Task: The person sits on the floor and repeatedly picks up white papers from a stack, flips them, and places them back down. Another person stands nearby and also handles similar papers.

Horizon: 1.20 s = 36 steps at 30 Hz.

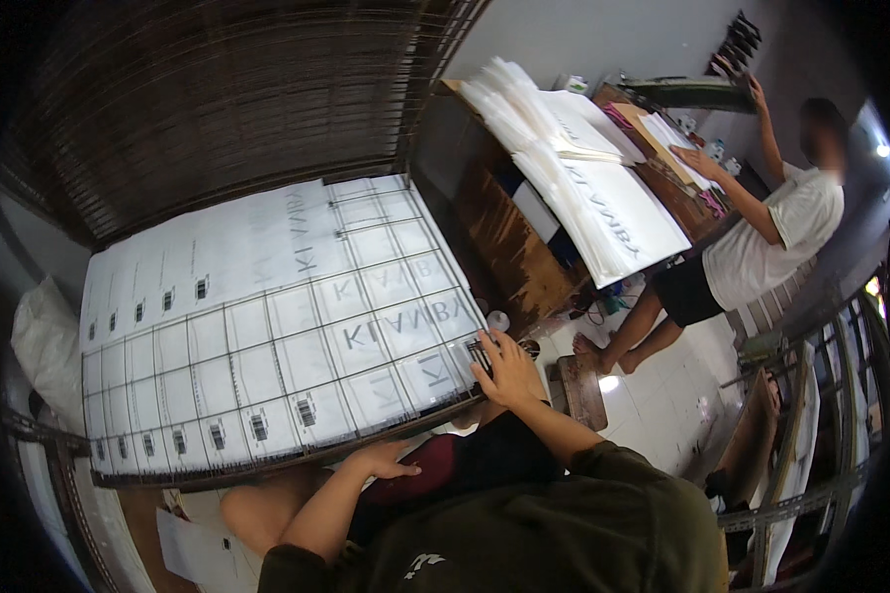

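A large wire-grid rack lies in front of me, with white printed plastic sheets showing through and behind its grid. Black lettering and small barcode blocks mark the sheets in rows. At the rack's near right corner, my right hand has its fingers spread, the tips touching the frame edge. My left hand rests by my lap below the rack's front edge, its fingers stretched out and holding nothing.
More wire racks are tilted up behind. To the right, a wooden table bears stacked printed white bags. A co-worker stands there, one hand raised to a dark-framed panel. A small wooden stool stands on the floor.
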Tool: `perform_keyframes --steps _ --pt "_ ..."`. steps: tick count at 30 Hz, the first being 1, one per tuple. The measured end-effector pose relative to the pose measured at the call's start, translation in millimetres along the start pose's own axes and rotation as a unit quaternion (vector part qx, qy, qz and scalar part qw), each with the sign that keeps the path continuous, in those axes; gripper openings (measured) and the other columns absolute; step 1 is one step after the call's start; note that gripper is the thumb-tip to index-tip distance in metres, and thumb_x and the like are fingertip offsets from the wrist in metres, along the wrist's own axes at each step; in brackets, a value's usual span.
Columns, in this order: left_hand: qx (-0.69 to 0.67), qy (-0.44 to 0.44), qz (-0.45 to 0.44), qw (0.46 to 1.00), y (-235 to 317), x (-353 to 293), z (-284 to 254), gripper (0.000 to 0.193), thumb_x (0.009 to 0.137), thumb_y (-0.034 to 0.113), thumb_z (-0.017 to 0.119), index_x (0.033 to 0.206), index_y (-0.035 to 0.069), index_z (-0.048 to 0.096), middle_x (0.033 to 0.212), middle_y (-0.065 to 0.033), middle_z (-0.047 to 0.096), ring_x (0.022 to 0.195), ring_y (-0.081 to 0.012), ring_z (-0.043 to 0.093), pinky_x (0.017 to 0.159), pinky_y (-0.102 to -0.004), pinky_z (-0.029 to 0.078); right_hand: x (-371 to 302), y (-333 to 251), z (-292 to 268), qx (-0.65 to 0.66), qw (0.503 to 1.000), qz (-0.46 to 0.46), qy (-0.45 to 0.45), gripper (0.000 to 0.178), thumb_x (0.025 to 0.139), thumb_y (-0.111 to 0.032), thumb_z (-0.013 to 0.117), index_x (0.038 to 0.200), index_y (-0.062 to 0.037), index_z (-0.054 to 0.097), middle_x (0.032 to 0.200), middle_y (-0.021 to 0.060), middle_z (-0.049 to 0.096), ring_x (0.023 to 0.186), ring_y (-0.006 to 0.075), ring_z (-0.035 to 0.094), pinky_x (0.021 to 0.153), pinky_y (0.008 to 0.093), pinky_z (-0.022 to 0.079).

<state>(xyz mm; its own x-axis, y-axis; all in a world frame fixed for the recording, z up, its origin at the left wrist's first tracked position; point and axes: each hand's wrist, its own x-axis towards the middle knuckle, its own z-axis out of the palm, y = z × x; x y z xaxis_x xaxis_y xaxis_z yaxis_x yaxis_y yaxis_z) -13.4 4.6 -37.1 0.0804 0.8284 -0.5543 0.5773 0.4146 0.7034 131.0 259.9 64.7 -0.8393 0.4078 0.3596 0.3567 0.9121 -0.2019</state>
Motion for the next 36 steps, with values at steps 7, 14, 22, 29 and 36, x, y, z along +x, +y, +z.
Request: perform_keyframes --steps 7,14,22,29,36 --pt "-0.002 -0.024 -0.026 0.999 4.9 -4.4 -3.8 0.092 0.071 0.067 0.06 0.136 0.005 0.037 0.116 -0.0217 0.057 0.111 -0.0335 0.054 0.093 -0.037 0.042 34.1 -3.8 -48.5 0.158 0.963 -0.1 0.192 0.045 0.079 -0.018 0.064 0.119 -0.001 0.053 0.112 0.016 0.055 0.101 0.0312 0.055 0.09 0.04 0.042" --pt "0.0 0.0 -0.028 1.0 -1.0 -5.7 0.2 0.096 0.07 0.068 0.061 0.137 0.005 0.035 0.116 -0.0217 0.057 0.108 -0.0332 0.056 0.091 -0.0361 0.043 180.5 97.7 -182.8 0.576 0.683 0.131 0.43 0.07 0.083 -0.03 0.065 0.139 -0.0085 0.027 0.129 0.0121 0.042 0.112 0.0241 0.047 0.094 0.039 0.04" --pt "-0.006 -0.049 -0.043 0.998 9.6 -4.9 -12.1 0.1 0.07 0.07 0.058 0.137 -0.001 0.034 0.124 -0.0245 0.052 0.116 -0.0344 0.05 0.098 -0.037 0.038 270.7 174.3 -185.7 0.683 0.452 0.295 0.492 0.086 0.071 -0.029 0.077 0.133 -0.0006 0.024 0.127 0.0161 0.044 0.118 0.0316 0.044 0.093 0.0455 0.039" --pt "0.033 0.002 -0.008 0.999 -15.1 11.0 8.9 0.093 0.073 0.067 0.057 0.135 0.0 0.037 0.12 -0.0245 0.054 0.111 -0.0364 0.053 0.094 -0.0395 0.041 290.8 126.1 -163.4 0.601 0.502 0.288 0.551 0.04 0.065 0.003 0.061 0.102 -0.0016 0.046 0.095 0.0096 0.054 0.077 0.0239 0.057 0.074 0.044 0.045" --pt "0.011 -0.012 -0.034 0.999 6.4 -13.7 0.2 0.092 0.074 0.065 0.057 0.136 0.002 0.036 0.133 -0.0223 0.044 0.123 -0.0357 0.044 0.103 -0.0398 0.035 276.2 -15.2 -230.5 0.56 0.682 0.051 0.469 0.072 0.075 0.009 0.062 0.132 -0.0139 0.024 0.11 0.0111 0.054 0.09 0.0175 0.058 0.068 0.0269 0.046"
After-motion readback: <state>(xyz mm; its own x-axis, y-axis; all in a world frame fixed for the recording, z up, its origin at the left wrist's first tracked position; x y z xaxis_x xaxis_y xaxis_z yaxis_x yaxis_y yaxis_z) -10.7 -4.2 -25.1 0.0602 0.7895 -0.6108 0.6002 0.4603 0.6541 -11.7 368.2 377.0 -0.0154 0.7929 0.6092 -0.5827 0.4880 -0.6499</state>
